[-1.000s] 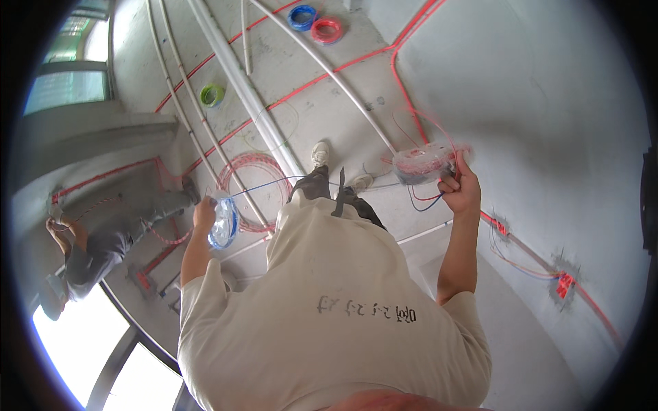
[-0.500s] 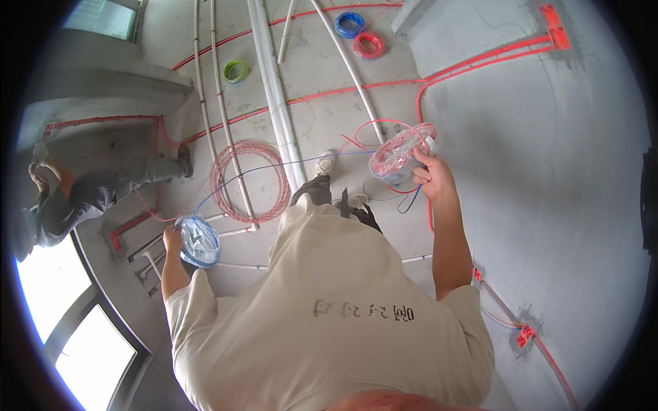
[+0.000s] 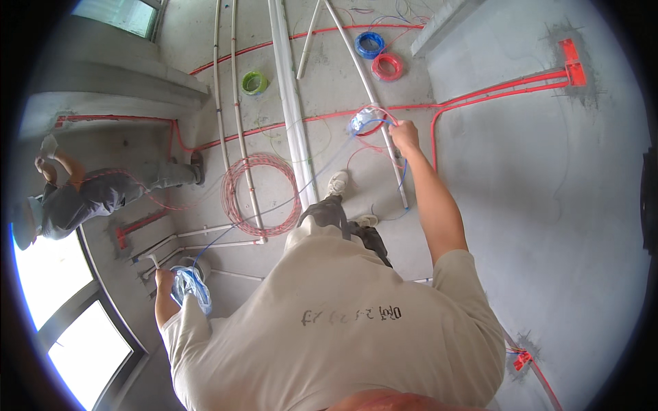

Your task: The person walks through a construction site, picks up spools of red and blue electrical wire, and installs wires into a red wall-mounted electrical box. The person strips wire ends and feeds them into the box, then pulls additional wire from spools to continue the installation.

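Observation:
At the lower left, my left hand [image 3: 164,277] is closed on a plastic-wrapped coil of blue wire [image 3: 195,275]. A blue strand rises from it across the view toward the right. My right arm is stretched forward, and my right hand [image 3: 406,136] is closed around red and blue wires. Just left of that hand is a red wire coil in clear plastic [image 3: 365,122], blurred and apart from the fingers. Red wire loops from this coil up to the hand, and a blue end hangs below the hand.
A large loose red-and-white coil [image 3: 260,231] lies on the floor ahead. Farther off are green [image 3: 253,83], blue [image 3: 369,45] and red [image 3: 388,67] wire coils. White pipes [image 3: 241,140] and red conduit [image 3: 322,118] cross the floor. Another person [image 3: 89,195] stands at left near windows.
My right hand has reached forward, and the plastic-wrapped red coil has moved away from its fingers. My left hand has lowered slightly with the blue coil, which is now tilted.

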Available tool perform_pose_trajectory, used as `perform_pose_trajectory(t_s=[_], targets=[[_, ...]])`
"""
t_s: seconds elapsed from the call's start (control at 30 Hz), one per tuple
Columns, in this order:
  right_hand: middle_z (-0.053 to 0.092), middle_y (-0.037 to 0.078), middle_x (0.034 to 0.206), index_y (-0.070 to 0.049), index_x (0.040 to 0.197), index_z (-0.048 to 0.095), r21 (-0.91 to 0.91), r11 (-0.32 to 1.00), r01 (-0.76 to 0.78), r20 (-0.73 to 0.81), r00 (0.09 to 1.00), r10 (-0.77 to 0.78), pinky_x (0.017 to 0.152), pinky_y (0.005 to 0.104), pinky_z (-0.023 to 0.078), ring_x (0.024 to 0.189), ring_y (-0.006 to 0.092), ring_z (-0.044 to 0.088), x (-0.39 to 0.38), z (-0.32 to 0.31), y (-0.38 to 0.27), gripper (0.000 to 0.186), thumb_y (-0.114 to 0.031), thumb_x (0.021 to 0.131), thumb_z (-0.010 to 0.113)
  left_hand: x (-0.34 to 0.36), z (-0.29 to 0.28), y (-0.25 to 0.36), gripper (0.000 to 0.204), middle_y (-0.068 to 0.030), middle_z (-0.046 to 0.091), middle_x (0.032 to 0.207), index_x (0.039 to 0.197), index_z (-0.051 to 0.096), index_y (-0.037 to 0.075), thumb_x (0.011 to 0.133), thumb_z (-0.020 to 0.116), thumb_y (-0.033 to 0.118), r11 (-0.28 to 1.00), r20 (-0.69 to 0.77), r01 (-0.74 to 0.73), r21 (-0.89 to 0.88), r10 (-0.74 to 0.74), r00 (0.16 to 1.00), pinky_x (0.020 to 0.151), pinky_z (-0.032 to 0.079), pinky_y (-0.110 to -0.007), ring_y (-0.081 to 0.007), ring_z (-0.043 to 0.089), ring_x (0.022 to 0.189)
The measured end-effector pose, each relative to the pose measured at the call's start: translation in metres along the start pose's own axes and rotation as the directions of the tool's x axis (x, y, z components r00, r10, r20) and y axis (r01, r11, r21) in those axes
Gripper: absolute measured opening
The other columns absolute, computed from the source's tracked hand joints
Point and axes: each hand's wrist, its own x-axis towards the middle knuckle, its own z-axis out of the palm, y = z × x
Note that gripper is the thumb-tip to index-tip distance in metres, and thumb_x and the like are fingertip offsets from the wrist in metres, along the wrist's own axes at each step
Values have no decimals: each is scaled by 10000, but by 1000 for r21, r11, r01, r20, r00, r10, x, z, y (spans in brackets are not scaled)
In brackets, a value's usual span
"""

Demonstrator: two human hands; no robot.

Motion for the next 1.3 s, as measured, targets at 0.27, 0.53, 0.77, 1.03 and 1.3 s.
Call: perform_pose_trajectory(t_s=[0.27, 0.53, 0.77, 1.03, 1.3], targets=[[686, 53, 809, -20, 1112, 750, 127, 944, 303, 502, 802, -325, 718, 298, 473, 759, 130, 608, -107, -72, 2, 249, -166, 934, 655, 35, -32, 103, 437, -211, 755, 965, 880, 772, 10, 843, 761, 445, 796, -173, -177, -579, 92, 981, 868, 553, -479, -388, 718, 939], [678, -22, 988, 26, 1149, 724, 144, 989, 36, -74, 997, -25, 842, 238, 452, 911, 71, 569, -283, -287, -5, 227, -119, 992, 647, 104, -195, 310, 532, -234, 685, 1025, 1150, 539, -23, 778, 841, 208, 459, -274, -244, -854, 2, 962, 612, 590, -459, -334, 711, 820], [682, 20, 1012, 49, 1235, 694, 93, 991, 95, -805, 592, 18, 751, 180, 394, 858, 59, 532, -450, -451, 12, 301, -135, 1000, 657, 184, -331, 396, 639, -208, 726, 1126, 1326, 597, 4, 758, 803, 211, 308, -473, -559, -769, 314, 823, 903, 538, -435, -352, 706, 1039], [709, 12, 975, 2, 1142, 729, 48, 988, 144, -392, 913, -114, 738, 244, 444, 847, 98, 573, -429, -384, -77, 258, -116, 934, 635, -216, -635, 530, 716, -212, 566, 1469, 1494, 479, -28, 867, 809, 75, -294, -908, -951, 93, 368, -203, 1160, 388, -390, -318, 543, 1361], [662, 11, 820, -17, 1027, 731, -102, 986, 133, -106, 984, -144, 725, 291, 449, 766, 109, 528, -423, -365, 18, 214, -217, 956, 704, -409, -611, 554, 107, 12, 624, 881, 1056, 723, -21, 976, 686, 39, -592, -569, -804, 46, 646, -509, 711, 417, -235, -81, 496, 776]])
